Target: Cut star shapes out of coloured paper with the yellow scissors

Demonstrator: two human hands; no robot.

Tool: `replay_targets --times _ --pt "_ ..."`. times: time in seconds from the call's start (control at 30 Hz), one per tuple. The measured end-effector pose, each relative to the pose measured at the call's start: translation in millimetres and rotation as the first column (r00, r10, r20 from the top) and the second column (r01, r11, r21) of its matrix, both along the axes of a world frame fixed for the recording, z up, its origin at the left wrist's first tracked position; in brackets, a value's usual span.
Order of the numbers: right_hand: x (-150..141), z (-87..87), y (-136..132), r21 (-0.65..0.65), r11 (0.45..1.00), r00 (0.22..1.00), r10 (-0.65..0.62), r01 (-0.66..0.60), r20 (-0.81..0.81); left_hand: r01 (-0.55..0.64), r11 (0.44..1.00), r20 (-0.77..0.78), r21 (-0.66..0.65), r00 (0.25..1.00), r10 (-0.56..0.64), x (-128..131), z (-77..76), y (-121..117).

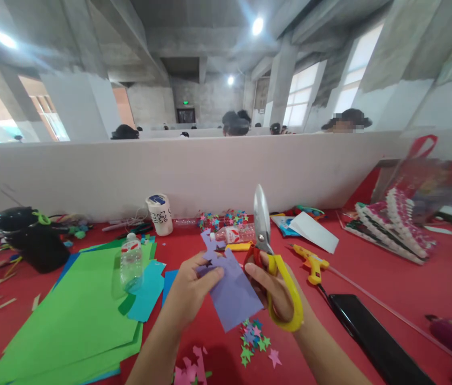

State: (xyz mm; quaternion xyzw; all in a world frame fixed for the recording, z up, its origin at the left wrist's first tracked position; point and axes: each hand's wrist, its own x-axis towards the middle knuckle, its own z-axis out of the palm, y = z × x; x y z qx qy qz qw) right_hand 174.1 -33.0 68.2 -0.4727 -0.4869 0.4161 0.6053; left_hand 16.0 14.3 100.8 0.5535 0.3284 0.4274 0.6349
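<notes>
A purple sheet of paper [236, 297] with star-shaped holes along its top edge is pinched between the thumb and fingers of my left hand [193, 280]. My right hand [276, 286] grips scissors [262, 214] with yellow and red handles; the blades point up and look closed together. The right fingers lie close to the sheet's right edge. Below the sheet, a small pile of coloured paper stars [253, 339] lies on the red table [354, 347]. Pink paper scraps [193, 366] lie nearer to me.
Green sheets [77, 310] and a clear bottle [131, 264] are at left, near a black container [35, 240]. A white cup [160, 215] stands by the partition [193, 171]. At right are a yellow glue gun [309, 262], a black phone-like slab [374, 331] and a beaded craft [396, 227].
</notes>
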Motion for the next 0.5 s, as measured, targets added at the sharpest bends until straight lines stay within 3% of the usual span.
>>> replay_targets --times 0.1,0.17,0.33,0.43,0.5 --pt "1.1 -0.1 2.8 -0.074 0.993 0.996 0.089 -0.089 0.009 0.181 0.983 -0.09 -0.004 0.979 -0.181 -6.3 2.6 2.4" --pt "-1.1 -0.2 2.4 -0.106 0.989 0.994 0.107 -0.106 0.007 0.229 0.973 -0.079 -0.034 0.97 -0.231 -7.8 2.2 3.4" --pt "-5.8 -1.3 1.8 -0.068 0.997 1.0 -0.021 0.021 0.0 0.273 0.934 0.124 -0.23 0.96 -0.25 -1.4 -6.8 4.4" --pt "-3.7 0.4 3.4 -0.039 0.995 0.996 -0.088 0.088 0.009 0.243 0.904 0.118 -0.351 0.97 -0.215 8.3 -12.2 -0.2" --pt "-1.5 2.4 3.5 -0.034 0.996 0.996 -0.078 0.08 0.039 0.194 0.915 0.104 -0.354 0.98 -0.167 13.6 -12.5 -4.5"
